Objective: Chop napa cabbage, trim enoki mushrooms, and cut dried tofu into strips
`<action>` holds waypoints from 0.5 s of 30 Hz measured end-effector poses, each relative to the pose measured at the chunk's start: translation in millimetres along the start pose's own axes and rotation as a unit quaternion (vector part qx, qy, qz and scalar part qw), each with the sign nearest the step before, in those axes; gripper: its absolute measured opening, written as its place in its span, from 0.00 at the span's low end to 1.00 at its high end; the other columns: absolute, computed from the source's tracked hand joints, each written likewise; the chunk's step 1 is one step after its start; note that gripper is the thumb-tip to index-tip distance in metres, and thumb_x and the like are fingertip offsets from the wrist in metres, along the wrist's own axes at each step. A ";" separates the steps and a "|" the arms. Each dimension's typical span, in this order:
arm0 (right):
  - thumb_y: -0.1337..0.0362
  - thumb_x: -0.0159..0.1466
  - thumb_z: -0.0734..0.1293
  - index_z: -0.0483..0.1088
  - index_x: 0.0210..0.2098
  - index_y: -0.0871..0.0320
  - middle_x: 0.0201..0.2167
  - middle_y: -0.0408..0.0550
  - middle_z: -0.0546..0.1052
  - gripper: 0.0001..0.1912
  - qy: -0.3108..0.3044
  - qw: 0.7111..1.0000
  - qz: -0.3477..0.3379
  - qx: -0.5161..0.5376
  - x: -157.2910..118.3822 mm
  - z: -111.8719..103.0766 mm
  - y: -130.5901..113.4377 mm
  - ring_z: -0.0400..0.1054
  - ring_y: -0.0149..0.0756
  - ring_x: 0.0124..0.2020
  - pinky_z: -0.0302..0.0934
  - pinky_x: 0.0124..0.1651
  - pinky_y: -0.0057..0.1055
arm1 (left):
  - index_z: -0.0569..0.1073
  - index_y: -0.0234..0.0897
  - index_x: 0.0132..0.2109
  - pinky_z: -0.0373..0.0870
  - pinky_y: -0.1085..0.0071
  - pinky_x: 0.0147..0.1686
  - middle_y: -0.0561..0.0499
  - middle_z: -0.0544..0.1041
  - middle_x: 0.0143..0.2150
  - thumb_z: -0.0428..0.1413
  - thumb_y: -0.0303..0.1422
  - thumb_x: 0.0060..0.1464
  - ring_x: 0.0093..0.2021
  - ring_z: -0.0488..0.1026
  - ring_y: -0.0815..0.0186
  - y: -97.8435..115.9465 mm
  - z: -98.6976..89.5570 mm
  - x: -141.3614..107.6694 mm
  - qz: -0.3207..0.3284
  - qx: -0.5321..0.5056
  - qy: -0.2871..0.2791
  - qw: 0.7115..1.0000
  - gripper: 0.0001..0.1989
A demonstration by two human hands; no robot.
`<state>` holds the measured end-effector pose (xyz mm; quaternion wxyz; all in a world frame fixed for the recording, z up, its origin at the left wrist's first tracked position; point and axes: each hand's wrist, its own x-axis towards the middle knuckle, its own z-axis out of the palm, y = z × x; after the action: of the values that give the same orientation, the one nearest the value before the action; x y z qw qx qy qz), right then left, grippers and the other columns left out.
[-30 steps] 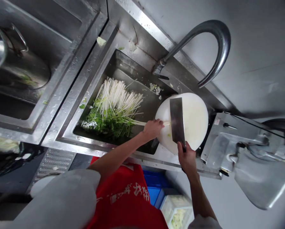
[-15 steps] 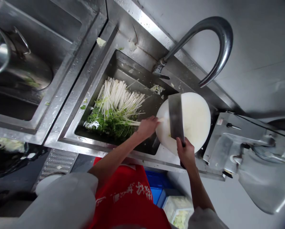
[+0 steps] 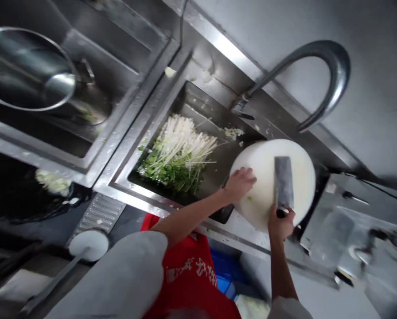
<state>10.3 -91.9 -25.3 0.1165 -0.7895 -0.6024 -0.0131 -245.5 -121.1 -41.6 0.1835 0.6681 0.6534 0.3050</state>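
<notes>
Cleaver (image 3: 284, 179) is clasped over the cutting board (image 3: 303, 175) by the right hand (image 3: 281, 223); left hand (image 3: 239, 183) is spread, seemingly empty: likely between cuts, the next needing stalks (image 3: 181, 133).

Right hand (image 3: 281, 225) grips cleaver (image 3: 284, 180) (blurred, perhaps touching board (image 3: 304, 175)).

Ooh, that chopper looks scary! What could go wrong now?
The bare left grip is near the cleaver held in the right grip, so a slip might cut someone. Also, the round white chopping block seems to sit partly over the sink, so it might shift if bumped.
</notes>
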 end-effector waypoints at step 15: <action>0.54 0.65 0.62 0.75 0.50 0.61 0.49 0.66 0.79 0.22 -0.025 0.966 -0.252 0.053 -54.4 -16.4 -51.0 0.72 0.58 0.54 0.61 0.62 0.55 | 0.77 0.54 0.48 0.81 0.51 0.38 0.58 0.81 0.35 0.52 0.44 0.65 0.36 0.77 0.56 -178.0 -207.9 -390.1 -0.450 0.110 0.384 0.799 0.10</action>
<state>-51.3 -134.2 -9.6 0.1357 -0.6048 -0.7847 0.0099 -500.0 -523.2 -66.4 -0.0407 0.1433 0.9266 0.3452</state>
